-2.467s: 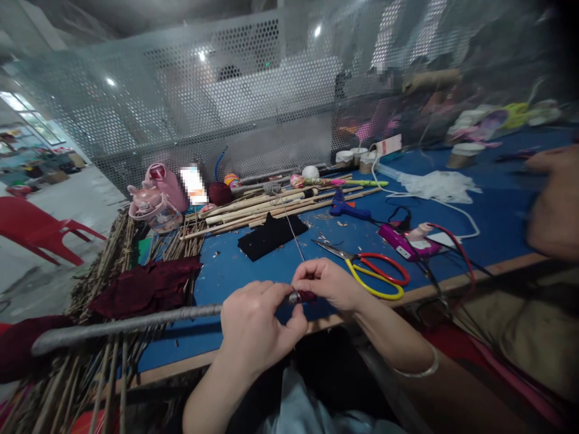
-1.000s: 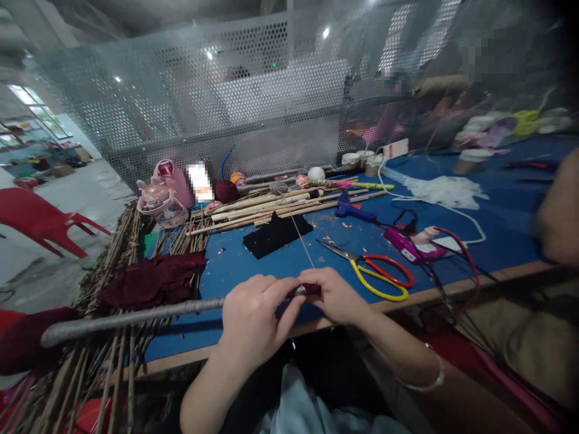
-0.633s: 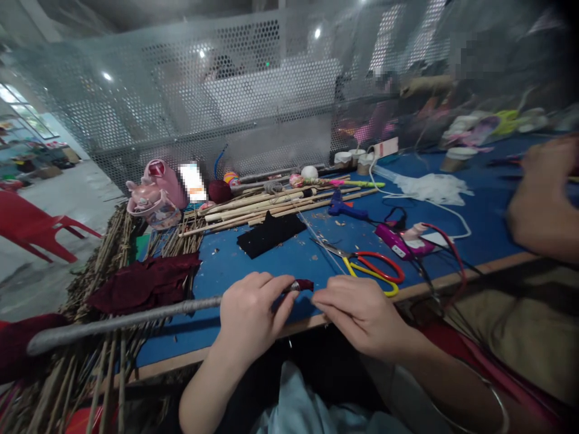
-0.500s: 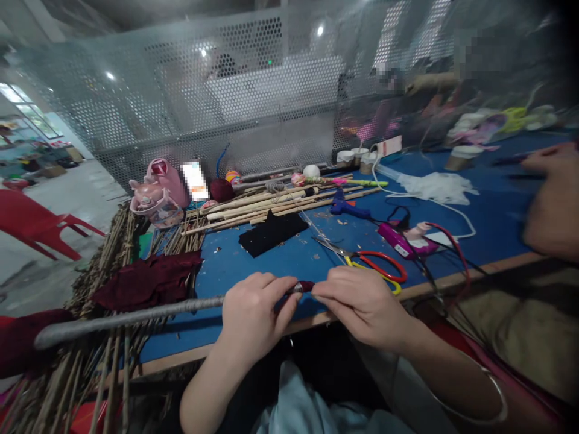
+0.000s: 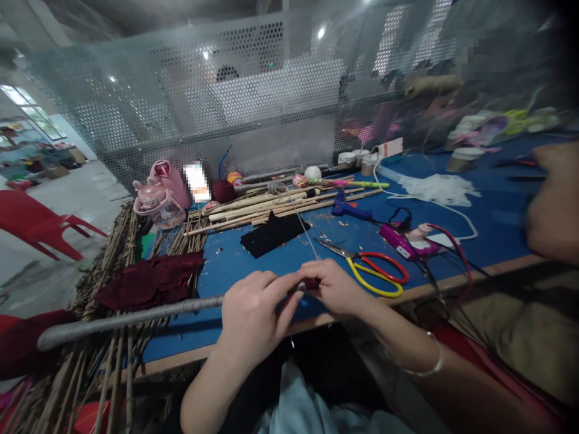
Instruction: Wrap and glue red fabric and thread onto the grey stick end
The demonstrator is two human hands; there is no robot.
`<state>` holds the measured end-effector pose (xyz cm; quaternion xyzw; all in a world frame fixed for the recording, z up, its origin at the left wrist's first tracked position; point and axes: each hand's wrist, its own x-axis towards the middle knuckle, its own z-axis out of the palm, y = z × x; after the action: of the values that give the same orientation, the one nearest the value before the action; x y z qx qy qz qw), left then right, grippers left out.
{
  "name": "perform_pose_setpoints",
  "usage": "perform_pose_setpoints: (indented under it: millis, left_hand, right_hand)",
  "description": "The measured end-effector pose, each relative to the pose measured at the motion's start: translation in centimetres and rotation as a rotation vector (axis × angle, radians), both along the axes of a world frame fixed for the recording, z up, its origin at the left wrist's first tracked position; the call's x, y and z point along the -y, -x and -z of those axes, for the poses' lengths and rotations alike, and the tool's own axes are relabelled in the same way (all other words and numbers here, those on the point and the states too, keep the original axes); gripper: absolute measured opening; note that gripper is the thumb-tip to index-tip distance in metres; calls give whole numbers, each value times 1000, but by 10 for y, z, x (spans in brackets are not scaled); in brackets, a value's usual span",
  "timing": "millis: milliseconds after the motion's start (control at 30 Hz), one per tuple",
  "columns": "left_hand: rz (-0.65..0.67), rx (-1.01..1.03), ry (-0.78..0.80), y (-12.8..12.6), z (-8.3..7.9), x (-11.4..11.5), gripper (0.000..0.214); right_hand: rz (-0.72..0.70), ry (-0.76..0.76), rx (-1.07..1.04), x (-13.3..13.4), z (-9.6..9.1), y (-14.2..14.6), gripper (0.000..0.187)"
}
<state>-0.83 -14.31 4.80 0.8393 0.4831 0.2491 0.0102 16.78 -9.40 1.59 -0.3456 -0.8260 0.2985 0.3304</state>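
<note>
A long grey wrapped stick (image 5: 131,317) runs from the lower left to my hands over the near edge of the blue table (image 5: 493,223). My left hand (image 5: 251,313) is closed around its right end. My right hand (image 5: 335,286) pinches the dark red cloth tip (image 5: 309,283) of the stick. A thin thread (image 5: 304,232) rises taut from my right fingers toward the spool among the sticks at the back.
Red-and-yellow scissors (image 5: 373,271) lie just right of my hands. A black cloth piece (image 5: 274,232), dark red cloth (image 5: 151,280), bamboo sticks (image 5: 280,205), blue and magenta glue guns (image 5: 402,238), a pink kettle (image 5: 160,193) and twig bundles (image 5: 104,271) surround them. Another person's arm (image 5: 554,205) is at the right.
My right hand went away from the stick's tip toward me, pulling thread, then came back up to the red tip. My left hand kept its grip on the stick.
</note>
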Motion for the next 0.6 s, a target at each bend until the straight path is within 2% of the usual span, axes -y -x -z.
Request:
perform_pose_setpoints:
  millis: [67,133,267,467,600]
  left_hand:
    - [-16,-21,-5,0,3,-4,28]
    - [-26,-43,11,-1,7,-7,28]
    - [-29,-70,37,-4,11,-10,27]
    - [2,-71,74,-6,6,-8,28]
    - [11,-58,89,-4,1,-6,27]
  right_hand:
    - [-4,-56,43,11,10,0,24]
    - [29,-152,97,23,12,-5,25]
    - [78,-296,162,37,-3,-22,21]
    - [91,-440,179,21,-24,-30,21]
    - [56,-365,98,6,-26,-24,21]
